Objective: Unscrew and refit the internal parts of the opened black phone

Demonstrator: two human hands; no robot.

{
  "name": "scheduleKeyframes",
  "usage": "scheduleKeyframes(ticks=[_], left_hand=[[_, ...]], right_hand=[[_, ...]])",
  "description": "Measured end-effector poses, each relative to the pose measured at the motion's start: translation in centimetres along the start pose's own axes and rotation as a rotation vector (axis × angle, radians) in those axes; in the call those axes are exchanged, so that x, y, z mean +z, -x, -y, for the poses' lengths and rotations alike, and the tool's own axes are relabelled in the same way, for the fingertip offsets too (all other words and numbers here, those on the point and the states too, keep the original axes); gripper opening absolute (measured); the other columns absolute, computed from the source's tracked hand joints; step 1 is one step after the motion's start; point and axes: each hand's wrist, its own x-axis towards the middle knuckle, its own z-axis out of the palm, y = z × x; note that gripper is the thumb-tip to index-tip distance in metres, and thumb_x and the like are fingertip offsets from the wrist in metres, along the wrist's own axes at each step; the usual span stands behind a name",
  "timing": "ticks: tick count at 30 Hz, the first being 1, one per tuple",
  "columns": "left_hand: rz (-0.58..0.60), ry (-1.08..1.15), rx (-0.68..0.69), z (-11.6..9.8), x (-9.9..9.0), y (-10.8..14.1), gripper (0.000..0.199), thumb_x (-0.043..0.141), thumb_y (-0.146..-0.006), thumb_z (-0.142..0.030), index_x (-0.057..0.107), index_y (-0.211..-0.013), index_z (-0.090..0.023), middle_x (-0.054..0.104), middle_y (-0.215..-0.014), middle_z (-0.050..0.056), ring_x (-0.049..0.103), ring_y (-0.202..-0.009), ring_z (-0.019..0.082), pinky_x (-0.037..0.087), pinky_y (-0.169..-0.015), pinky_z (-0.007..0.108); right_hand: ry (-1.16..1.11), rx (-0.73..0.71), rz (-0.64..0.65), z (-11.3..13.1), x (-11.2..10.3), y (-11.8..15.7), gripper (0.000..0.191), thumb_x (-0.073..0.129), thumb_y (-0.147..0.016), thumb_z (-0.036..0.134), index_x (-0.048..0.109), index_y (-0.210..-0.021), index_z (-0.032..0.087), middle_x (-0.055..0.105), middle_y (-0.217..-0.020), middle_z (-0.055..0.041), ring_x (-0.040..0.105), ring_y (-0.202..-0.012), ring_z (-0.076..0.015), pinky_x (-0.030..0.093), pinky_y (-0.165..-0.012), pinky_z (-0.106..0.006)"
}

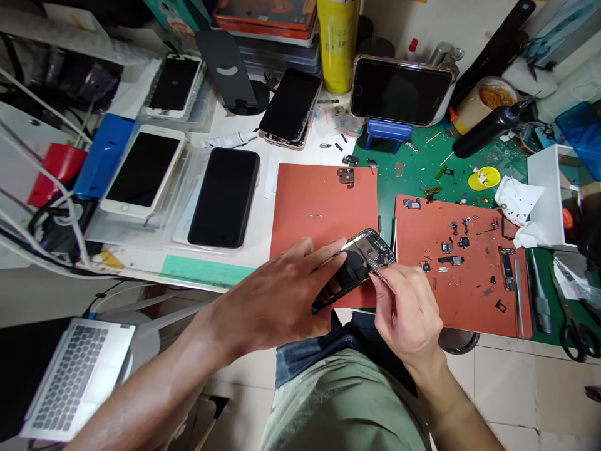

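an opened phone [351, 269] lies tilted just right of the frame's centre, its inner side facing up, over the lower right part of a red-brown mat [305, 197]. the left hand [286, 294] grasps it, the fingers reaching across its upper edge and the thumb at its lower end. the right hand [408, 307] pinches a slim metal tool [379, 270] between thumb and fingers; the tool's far end is over the phone's interior, and whether it touches there i cannot tell.

above the hands, a small dark module [346, 176] rests near the top edge of the same mat. right of centre, a second red-brown mat [469, 313] carries many tiny loose parts, a narrow circuit board [508, 269] and, near its right edge, tweezers [518, 297]. scissors [576, 332] lie at the lower right of the frame.

at the upper right, a yellow cup [484, 178] stands on a green mat [427, 160], and a large phone [399, 91] leans upright behind a small blue stool [389, 133]. left of centre lies a black phone [225, 197], with a white-framed phone [143, 169] beside it. a laptop [70, 376] is open at the lower left.
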Motion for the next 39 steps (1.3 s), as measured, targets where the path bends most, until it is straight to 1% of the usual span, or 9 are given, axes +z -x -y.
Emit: scheduleKeyframes(ticks=[2,4,8,13,17,21,25,34,39], left_hand=[[0.027,0.026,-0.017,0.0,-0.2,-0.2,0.065,0.08,-0.08,-0.018,0.061,-0.142,-0.023,0.068,-0.15,0.012,0.068,-0.117,0.036,0.063,-0.09,0.047],[0.033,0.045,-0.026,0.0,-0.3,-0.2,0.06,0.081,-0.081,-0.019,0.063,-0.138,-0.024,0.069,-0.148,0.011,0.067,-0.117,0.035,0.062,-0.09,0.045],[-0.008,0.082,0.005,0.1,-0.2,-0.1,0.066,0.078,-0.083,-0.016,0.059,-0.145,-0.023,0.07,-0.147,0.01,0.065,-0.116,0.033,0.061,-0.097,0.045],[-0.041,0.095,0.033,0.4,-0.1,-0.1,0.071,0.078,-0.081,-0.013,0.057,-0.148,-0.022,0.07,-0.145,0.01,0.065,-0.117,0.032,0.062,-0.1,0.046],[-0.033,0.103,0.05,0.5,-0.1,-0.2,0.061,0.075,-0.084,-0.014,0.06,-0.142,-0.02,0.07,-0.144,0.012,0.065,-0.118,0.032,0.061,-0.102,0.045],[-0.064,0.108,0.086,0.6,0.0,-0.2,0.052,0.072,-0.087,-0.015,0.061,-0.138,-0.018,0.07,-0.142,0.013,0.064,-0.117,0.032,0.058,-0.104,0.046],[-0.091,0.113,0.096,0.7,0.4,-0.1,0.053,0.072,-0.088,-0.015,0.06,-0.139,-0.019,0.071,-0.141,0.011,0.063,-0.11,0.031,0.057,-0.104,0.046],[-0.13,0.124,0.138,0.9,0.6,-0.1,0.048,0.07,-0.087,-0.013,0.061,-0.135,-0.016,0.071,-0.138,0.013,0.062,-0.112,0.031,0.055,-0.104,0.045],[-0.108,0.141,0.113,0.8,0.5,-0.1,0.048,0.07,-0.087,-0.013,0.061,-0.134,-0.017,0.071,-0.137,0.012,0.06,-0.109,0.031,0.056,-0.099,0.044]], right_hand=[[0.036,-0.012,0.002,0.0,-0.1,-0.2,0.026,0.069,-0.101,0.005,0.064,-0.125,0.014,0.071,-0.087,-0.0078,0.063,-0.074,-0.0202,0.054,-0.07,-0.036],[0.067,-0.018,-0.005,0.0,-0.1,-0.5,0.023,0.071,-0.102,0.009,0.064,-0.123,0.015,0.066,-0.079,-0.0037,0.057,-0.066,-0.0182,0.048,-0.063,-0.034],[0.023,-0.029,-0.005,-0.2,-0.1,-0.8,0.027,0.065,-0.101,0.005,0.063,-0.126,0.013,0.07,-0.087,-0.0085,0.06,-0.074,-0.0206,0.051,-0.068,-0.035],[0.05,-0.049,0.007,-0.5,-0.1,-1.0,0.028,0.068,-0.101,0.004,0.065,-0.128,0.012,0.066,-0.077,-0.0028,0.052,-0.064,-0.0171,0.044,-0.062,-0.034],[0.02,-0.058,0.038,-0.5,-0.2,-1.1,0.027,0.066,-0.1,0.002,0.064,-0.126,0.011,0.065,-0.079,-0.0048,0.053,-0.067,-0.0182,0.043,-0.063,-0.035],[0.007,-0.049,0.04,-0.3,-0.3,-1.4,0.024,0.065,-0.101,0.0,0.064,-0.123,0.012,0.064,-0.078,-0.0032,0.05,-0.065,-0.0168,0.043,-0.062,-0.033],[0.008,-0.038,0.037,0.0,-0.4,-1.9,0.022,0.067,-0.101,-0.001,0.065,-0.119,0.011,0.066,-0.078,-0.004,0.052,-0.065,-0.0163,0.046,-0.061,-0.033],[-0.007,0.023,-0.015,0.5,-0.2,-2.0,0.019,0.069,-0.101,-0.001,0.067,-0.116,0.011,0.073,-0.083,-0.0068,0.057,-0.067,-0.0156,0.051,-0.065,-0.032],[0.013,0.034,-0.043,0.8,0.0,-2.0,0.018,0.068,-0.101,-0.001,0.067,-0.114,0.012,0.074,-0.082,-0.0061,0.06,-0.065,-0.0154,0.052,-0.064,-0.032]])
